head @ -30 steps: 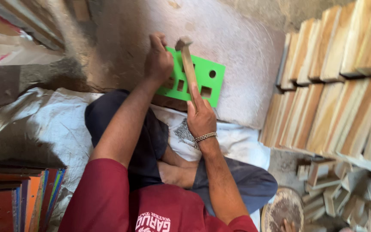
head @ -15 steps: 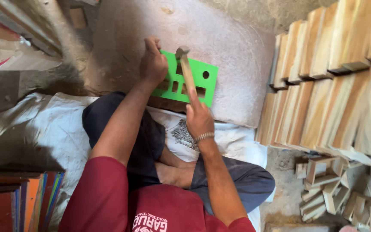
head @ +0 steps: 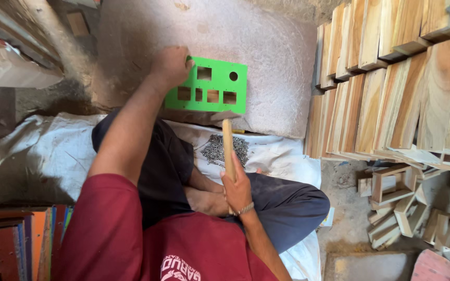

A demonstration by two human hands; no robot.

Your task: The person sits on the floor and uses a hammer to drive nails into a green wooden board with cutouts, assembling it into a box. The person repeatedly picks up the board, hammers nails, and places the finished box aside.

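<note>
Holding the green board (head: 212, 86) near the top middle with my left hand (head: 170, 65), fingers pinching its edge. My right hand (head: 237, 187) squeezes the hammer (head: 228, 148). A bad swing could smash my fingers.
</note>
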